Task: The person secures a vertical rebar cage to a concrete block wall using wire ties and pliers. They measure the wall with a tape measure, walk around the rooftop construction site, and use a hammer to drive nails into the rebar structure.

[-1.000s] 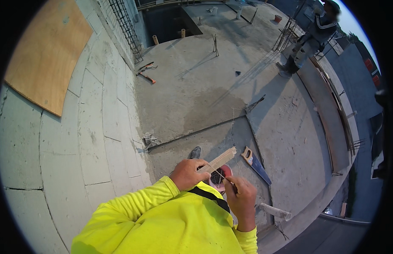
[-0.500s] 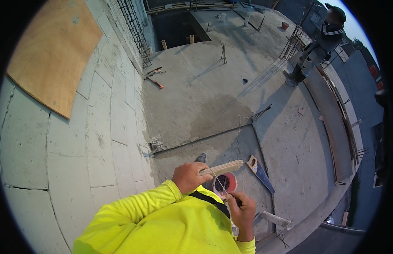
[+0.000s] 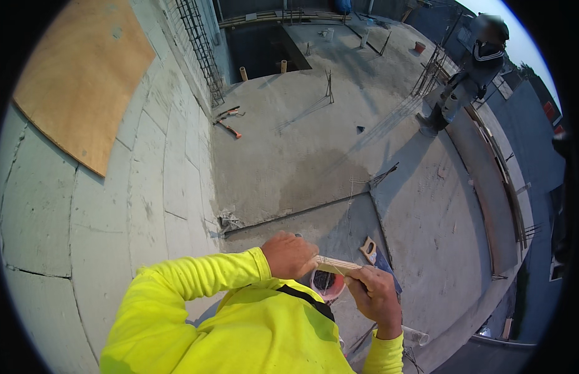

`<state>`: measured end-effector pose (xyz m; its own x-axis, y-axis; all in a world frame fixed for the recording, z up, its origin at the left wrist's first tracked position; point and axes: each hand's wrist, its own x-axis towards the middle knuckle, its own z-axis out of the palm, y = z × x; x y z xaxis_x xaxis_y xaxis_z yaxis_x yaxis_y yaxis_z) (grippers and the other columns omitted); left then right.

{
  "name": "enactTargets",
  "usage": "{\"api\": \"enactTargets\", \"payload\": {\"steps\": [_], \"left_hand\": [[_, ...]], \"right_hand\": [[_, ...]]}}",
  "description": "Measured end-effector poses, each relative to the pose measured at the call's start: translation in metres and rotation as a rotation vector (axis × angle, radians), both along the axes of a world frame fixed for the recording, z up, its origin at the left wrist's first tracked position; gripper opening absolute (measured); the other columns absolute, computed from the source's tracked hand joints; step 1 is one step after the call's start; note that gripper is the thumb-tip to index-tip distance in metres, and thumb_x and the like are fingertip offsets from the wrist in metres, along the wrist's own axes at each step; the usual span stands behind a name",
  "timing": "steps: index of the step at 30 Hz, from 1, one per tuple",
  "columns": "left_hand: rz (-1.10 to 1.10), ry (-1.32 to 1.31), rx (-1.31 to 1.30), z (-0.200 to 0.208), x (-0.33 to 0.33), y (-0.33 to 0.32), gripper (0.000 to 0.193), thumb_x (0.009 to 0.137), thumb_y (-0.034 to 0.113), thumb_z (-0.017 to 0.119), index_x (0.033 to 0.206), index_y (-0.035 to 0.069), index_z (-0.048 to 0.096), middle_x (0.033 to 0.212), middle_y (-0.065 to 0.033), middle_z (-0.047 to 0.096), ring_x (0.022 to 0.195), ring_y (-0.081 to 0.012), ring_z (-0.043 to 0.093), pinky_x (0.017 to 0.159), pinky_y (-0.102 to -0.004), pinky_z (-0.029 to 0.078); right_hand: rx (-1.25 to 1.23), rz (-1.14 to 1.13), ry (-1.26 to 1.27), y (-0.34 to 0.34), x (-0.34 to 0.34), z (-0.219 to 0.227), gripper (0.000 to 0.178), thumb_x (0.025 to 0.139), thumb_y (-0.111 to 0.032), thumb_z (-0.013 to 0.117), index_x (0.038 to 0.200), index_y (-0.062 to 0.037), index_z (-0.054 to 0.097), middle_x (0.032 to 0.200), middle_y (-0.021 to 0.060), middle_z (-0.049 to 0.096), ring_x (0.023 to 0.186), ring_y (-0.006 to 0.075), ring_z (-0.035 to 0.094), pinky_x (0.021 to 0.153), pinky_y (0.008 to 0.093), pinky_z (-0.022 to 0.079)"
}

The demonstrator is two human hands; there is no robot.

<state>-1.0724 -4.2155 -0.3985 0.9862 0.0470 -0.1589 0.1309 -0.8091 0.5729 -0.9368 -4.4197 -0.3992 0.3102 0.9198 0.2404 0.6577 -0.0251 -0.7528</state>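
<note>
My left hand [image 3: 291,254] is closed around one end of a short wooden strip [image 3: 335,265], held level in front of my chest. My right hand [image 3: 372,293] grips the other end, its fingers bent and thumb tucked in. A thin string lies across the wood near the right fingers; how far it wraps around is hidden. Just below the strip stands a pinkish-red bucket [image 3: 335,293] with dark contents too small to name. A handsaw [image 3: 368,248] with a wooden handle lies on the concrete beyond my right hand, its blade partly covered by that hand.
A pale block wall [image 3: 140,206] rises on the left, with a plywood sheet [image 3: 84,75] against it. Orange-handled tools [image 3: 229,129] lie near its foot. Rebar stubs [image 3: 329,87] stick up from the slab. A person [image 3: 470,78] stands far right; a dark opening [image 3: 261,50] lies beyond.
My right hand has moved up and right, from pulling the string below the strip to gripping the strip's far end. My left hand has turned over the near end.
</note>
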Motion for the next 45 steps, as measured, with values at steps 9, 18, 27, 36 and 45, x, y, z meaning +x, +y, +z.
{"api": "enactTargets", "payload": {"steps": [9,18,27,36,45], "left_hand": [[-0.234,-0.036,0.171,0.013,0.018,0.01,0.032,0.094,0.031,0.057,0.106,0.004,0.071,0.083,-0.0113,0.071,0.074,-0.0253,0.067,0.064,-0.0374,0.051],[-0.426,0.108,-0.058,0.019,0.026,0.004,0.038,0.092,0.038,0.06,0.101,0.005,0.073,0.082,-0.019,0.069,0.073,-0.0361,0.068,0.072,-0.0471,0.052],[-0.313,0.08,-0.109,0.03,0.046,0.005,0.039,0.093,0.036,0.06,0.107,0.002,0.071,0.088,-0.0168,0.071,0.072,-0.0293,0.067,0.066,-0.0382,0.053],[-0.432,0.176,-0.226,0.036,0.05,-0.003,0.032,0.094,0.025,0.059,0.111,0.0,0.067,0.082,-0.0118,0.068,0.066,-0.0188,0.063,0.064,-0.0329,0.052],[-0.437,0.01,-0.075,0.045,0.044,0.002,0.032,0.094,0.032,0.061,0.108,0.004,0.067,0.087,-0.0154,0.07,0.067,-0.0277,0.067,0.062,-0.0383,0.053]], "right_hand": [[-0.132,-0.049,-0.193,-0.009,0.01,-0.006,0.012,0.086,-0.011,0.072,0.094,-0.0031,0.069,0.076,0.011,0.065,0.061,0.0265,0.061,0.056,0.0327,0.047],[-0.121,-0.241,0.023,-0.005,0.029,0.016,0.008,0.087,-0.009,0.071,0.088,-0.0007,0.071,0.072,0.0097,0.065,0.063,0.0215,0.062,0.056,0.032,0.046],[-0.12,-0.094,0.068,-0.018,0.036,0.011,0.011,0.085,-0.007,0.071,0.093,-0.0003,0.069,0.08,0.0123,0.066,0.064,0.029,0.061,0.056,0.0341,0.047],[-0.181,-0.194,0.1,-0.026,0.048,0.034,0.012,0.086,-0.009,0.071,0.094,-0.002,0.067,0.082,0.0136,0.068,0.073,0.03,0.067,0.065,0.0364,0.053],[-0.126,0.04,0.055,-0.015,0.045,0.038,0.011,0.087,-0.01,0.069,0.095,-0.0031,0.068,0.081,0.0128,0.066,0.073,0.0314,0.066,0.066,0.0368,0.052]]}}
